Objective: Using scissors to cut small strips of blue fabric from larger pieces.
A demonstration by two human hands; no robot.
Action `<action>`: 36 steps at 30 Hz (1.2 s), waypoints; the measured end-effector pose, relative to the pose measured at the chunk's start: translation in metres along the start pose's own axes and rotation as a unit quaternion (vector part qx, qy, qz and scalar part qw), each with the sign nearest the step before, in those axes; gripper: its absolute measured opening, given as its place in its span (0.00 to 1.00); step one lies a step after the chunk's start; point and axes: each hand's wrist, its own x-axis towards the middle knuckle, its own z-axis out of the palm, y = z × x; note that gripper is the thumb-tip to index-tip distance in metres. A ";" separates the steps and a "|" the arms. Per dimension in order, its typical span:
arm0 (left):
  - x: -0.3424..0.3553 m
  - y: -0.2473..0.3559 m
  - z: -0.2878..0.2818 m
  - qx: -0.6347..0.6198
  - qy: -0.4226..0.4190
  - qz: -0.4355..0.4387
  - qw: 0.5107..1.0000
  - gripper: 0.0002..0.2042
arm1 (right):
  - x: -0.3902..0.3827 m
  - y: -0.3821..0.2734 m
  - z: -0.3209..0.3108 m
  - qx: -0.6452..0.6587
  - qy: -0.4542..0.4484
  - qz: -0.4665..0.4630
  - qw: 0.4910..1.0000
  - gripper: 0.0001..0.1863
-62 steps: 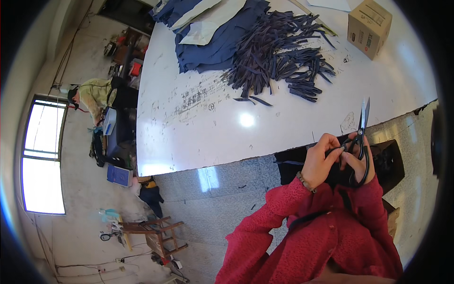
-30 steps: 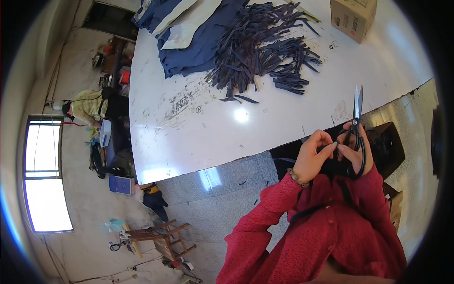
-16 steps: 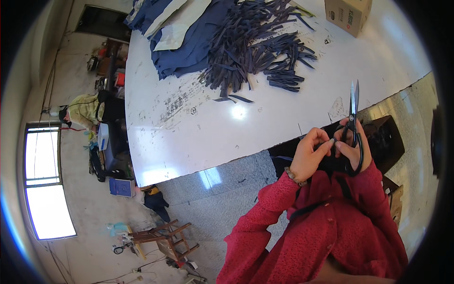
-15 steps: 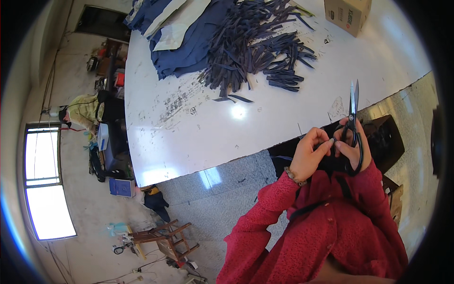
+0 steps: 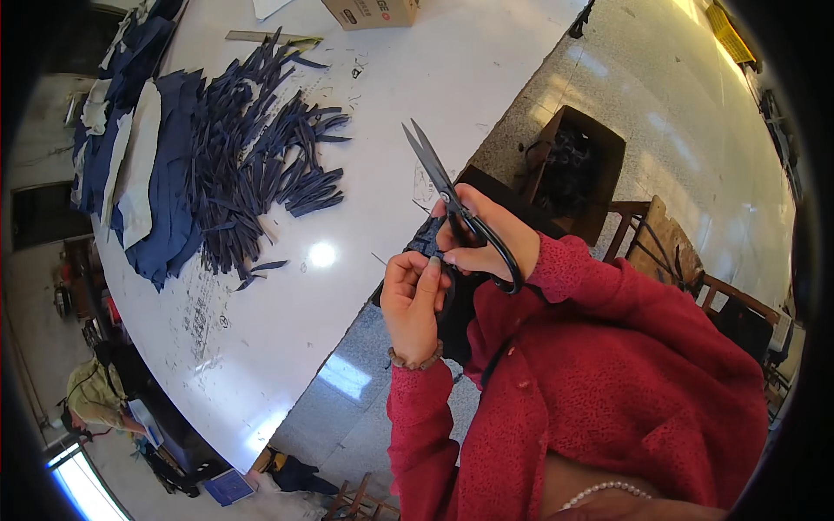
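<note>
Both my hands meet at the table's near edge. My right hand (image 5: 497, 227) is wrapped around black-handled scissors (image 5: 441, 180); their blades point up and left, slightly parted. Just beside it, my left hand (image 5: 410, 300) is closed in a pinch on a small dark cloth strip (image 5: 447, 293), largely hidden by the fingers. The fingertips of both hands come together around the dark piece. Across the white table (image 5: 365, 165) lies a heap of narrow dark-blue cloth strips (image 5: 230, 178), with a couple of loose ones nearer me.
Stacked blue cloth pieces (image 5: 178, 130) and pale ones lie left of the heap. A cardboard box (image 5: 373, 12) stands at the table's far side. On the floor to my right is an open carton (image 5: 608, 178) of dark material, near a wooden chair (image 5: 656, 234). Another person (image 5: 95, 395) is at far left.
The view has swung to the right, bringing the floor carton and chair into fuller sight. My hands stay close together, still holding the scissors and the dark strip.
</note>
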 end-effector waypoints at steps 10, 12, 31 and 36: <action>0.002 -0.006 -0.003 -0.042 -0.004 -0.009 0.999 0.03 | 0.000 0.006 0.000 -0.002 0.004 -0.018 1.000 0.24; 0.003 -0.006 -0.002 -0.061 0.008 -0.015 0.998 0.04 | 0.001 0.014 -0.001 -0.038 0.004 -0.063 0.997 0.25; 0.000 -0.010 0.002 -0.184 -0.061 0.023 0.981 0.03 | -0.006 -0.013 0.012 -0.132 0.029 -0.063 0.989 0.22; -0.002 -0.010 0.003 -0.181 -0.025 0.057 0.981 0.05 | -0.005 -0.009 0.015 -0.176 0.039 -0.089 0.980 0.25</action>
